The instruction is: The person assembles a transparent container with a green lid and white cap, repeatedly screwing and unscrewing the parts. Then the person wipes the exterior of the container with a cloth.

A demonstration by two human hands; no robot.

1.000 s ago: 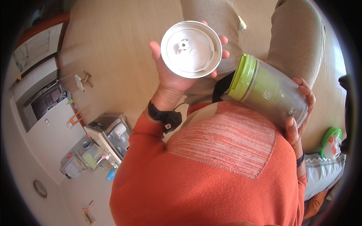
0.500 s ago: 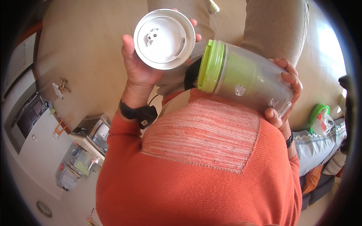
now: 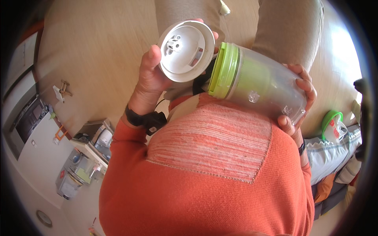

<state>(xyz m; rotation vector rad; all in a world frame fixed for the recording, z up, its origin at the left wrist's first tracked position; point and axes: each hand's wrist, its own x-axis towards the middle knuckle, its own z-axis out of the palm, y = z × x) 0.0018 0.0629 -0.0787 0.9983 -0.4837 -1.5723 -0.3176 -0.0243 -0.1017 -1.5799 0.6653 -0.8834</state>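
My left hand [image 3: 151, 74] grips a round white lid [image 3: 187, 57] by its edge, thumb on the near side and fingertips showing along the far rim. The lid's hollow inside faces me, with a small hub and a curved slot in it. My right hand [image 3: 303, 90] is wrapped round the base end of a clear plastic jar [image 3: 283, 82], which lies tilted on its side above my lap. A bright green threaded collar [image 3: 224, 70] rings the jar's mouth, which points left toward the lid. Something green shows through the jar wall. Lid and collar come very close; whether they touch I cannot tell.
Below lies a wooden floor [image 3: 102, 51], and my legs [image 3: 287, 27] reach forward. A green-rimmed clear container [image 3: 332, 126] sits on cushions [image 3: 327, 151] at the right. A small wooden stand [image 3: 65, 88] and cluttered furniture [image 3: 88, 151] stand at the left.
My left hand has brought the lid rightward and slightly nearer, closer to the jar's green collar, and tilted it toward the jar. The right hand and jar have barely shifted.
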